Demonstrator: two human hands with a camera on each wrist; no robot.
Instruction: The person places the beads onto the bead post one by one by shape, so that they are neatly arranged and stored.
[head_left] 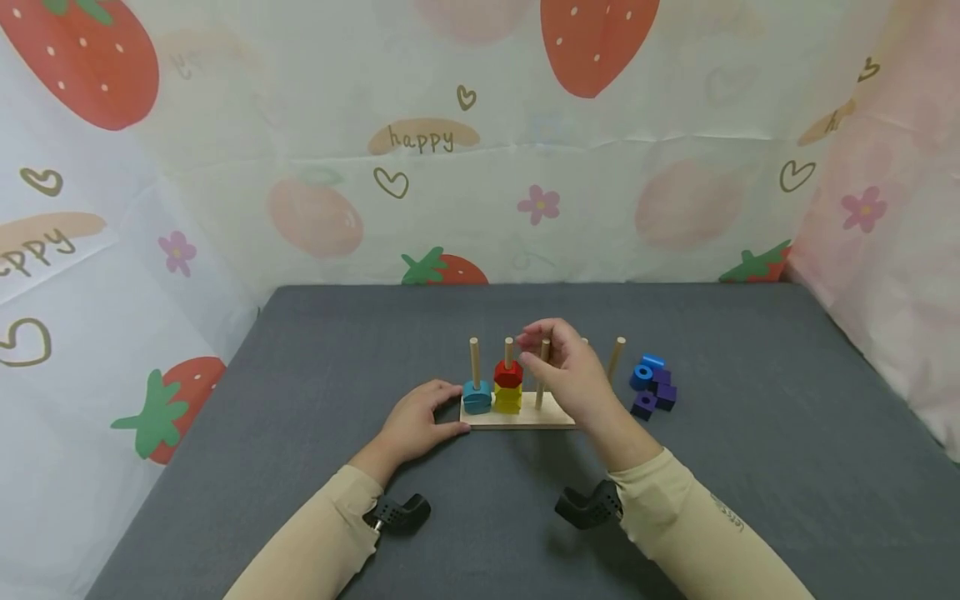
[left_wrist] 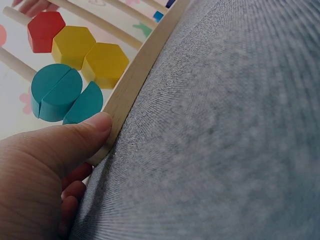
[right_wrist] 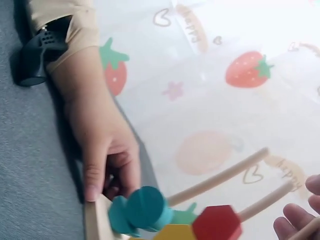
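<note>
1. On the gray bench (head_left: 337, 350): wooden base (head_left: 525, 422) with pegs (head_left: 475, 362). Left hand (head_left: 416, 423) grips its left end, thumb at the front edge.
2. Leftmost peg carries teal pieces (head_left: 477, 404); the next, two yellow pieces (head_left: 507, 404) under a red piece (head_left: 507, 374).
3. Right hand (head_left: 576, 379) hovers near the red piece, fingers loosely curved, parted from the thumb.
4. Right of the base: blue pieces (head_left: 641, 377) and purple pieces (head_left: 666, 397), clustered.

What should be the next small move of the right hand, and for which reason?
Perhaps the right hand should reach for a loose blue piece: it seems to hold nothing, the third peg from the left is bare, and the left hand grips the board at one end.
</note>
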